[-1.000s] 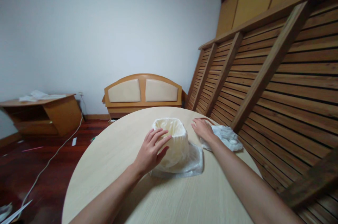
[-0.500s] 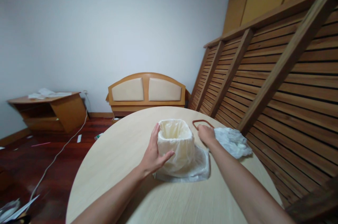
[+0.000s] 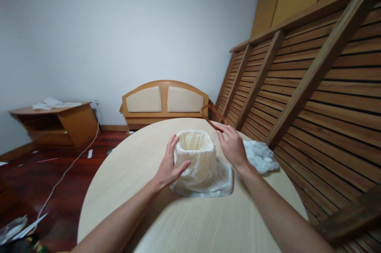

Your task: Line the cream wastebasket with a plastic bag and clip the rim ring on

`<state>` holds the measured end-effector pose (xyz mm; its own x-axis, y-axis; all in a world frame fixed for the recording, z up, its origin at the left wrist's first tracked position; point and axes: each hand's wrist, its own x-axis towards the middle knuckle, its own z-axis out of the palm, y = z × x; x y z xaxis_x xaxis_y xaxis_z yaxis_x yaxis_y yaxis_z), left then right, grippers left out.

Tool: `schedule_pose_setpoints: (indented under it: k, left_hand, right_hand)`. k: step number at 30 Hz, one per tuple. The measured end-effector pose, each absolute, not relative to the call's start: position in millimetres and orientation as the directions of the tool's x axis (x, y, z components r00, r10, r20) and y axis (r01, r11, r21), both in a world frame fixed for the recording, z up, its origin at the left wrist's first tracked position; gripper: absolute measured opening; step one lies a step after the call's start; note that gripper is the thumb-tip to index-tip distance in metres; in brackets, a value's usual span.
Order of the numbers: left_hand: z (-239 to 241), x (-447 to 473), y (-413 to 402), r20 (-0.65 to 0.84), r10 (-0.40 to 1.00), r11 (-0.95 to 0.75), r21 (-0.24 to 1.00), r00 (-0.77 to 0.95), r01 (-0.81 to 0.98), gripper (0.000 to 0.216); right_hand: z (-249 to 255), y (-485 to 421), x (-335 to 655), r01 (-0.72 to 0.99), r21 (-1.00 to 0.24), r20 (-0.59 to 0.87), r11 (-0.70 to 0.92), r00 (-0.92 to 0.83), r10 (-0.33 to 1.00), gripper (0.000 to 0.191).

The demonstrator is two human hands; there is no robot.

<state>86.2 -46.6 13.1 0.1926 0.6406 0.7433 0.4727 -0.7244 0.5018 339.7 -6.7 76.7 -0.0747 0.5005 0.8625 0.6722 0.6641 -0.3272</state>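
Note:
A small bin (image 3: 195,165) lined with a thin white plastic bag stands upright in the middle of the round table; the bag is folded over its rim and spreads loosely around its base. My left hand (image 3: 171,165) rests against the bin's left side, thumb in front and fingers spread. Behind and to the right of the bin, my right hand (image 3: 233,145) pinches a brown rounded rectangular frame (image 3: 208,120), held tilted above the tabletop. Just right of that hand lies a crumpled heap of white plastic bags (image 3: 260,157).
The round pale table (image 3: 119,189) fills the foreground. A slatted wooden panel (image 3: 312,98) leans along the right. Beyond the table stand a padded headboard (image 3: 165,100) and, at left, a low cabinet (image 3: 74,124) with papers. A cable (image 3: 64,175) crosses the floor.
My right hand has lifted the brown frame off the table and brought it left and up, nearer the bin's rim. My left hand stays against the bin.

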Motion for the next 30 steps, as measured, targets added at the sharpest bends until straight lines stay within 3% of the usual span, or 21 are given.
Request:
schedule_pose_setpoints:
  k: [7,12,19,24,30]
  left_hand:
    - [35,84,-58,0.807,0.590,-0.737,0.546,-0.014,0.398,0.045]
    - [44,84,-63,0.766,0.610,-0.712,0.643,-0.203,0.284,0.045]
    - [49,80,-65,0.884,0.463,-0.784,0.445,-0.071,0.433,0.027]
    - [54,77,-69,0.924,0.381,-0.810,0.317,0.032,0.493,0.025]
    - [60,67,-71,0.936,0.238,-0.795,0.035,0.260,0.605,0.030]
  right_hand:
    - [64,-62,318,0.619,0.040,0.920,0.785,-0.329,0.213,0.045]
    - [61,-69,311,0.544,0.187,0.886,0.818,-0.453,0.098,0.051]
    - [52,-67,312,0.527,0.136,0.906,0.839,-0.409,0.110,0.053]
    - [49,-66,315,0.525,0.123,0.919,0.842,-0.381,0.104,0.054]
    - [44,-60,321,0.558,0.066,0.939,0.827,-0.316,0.138,0.052]
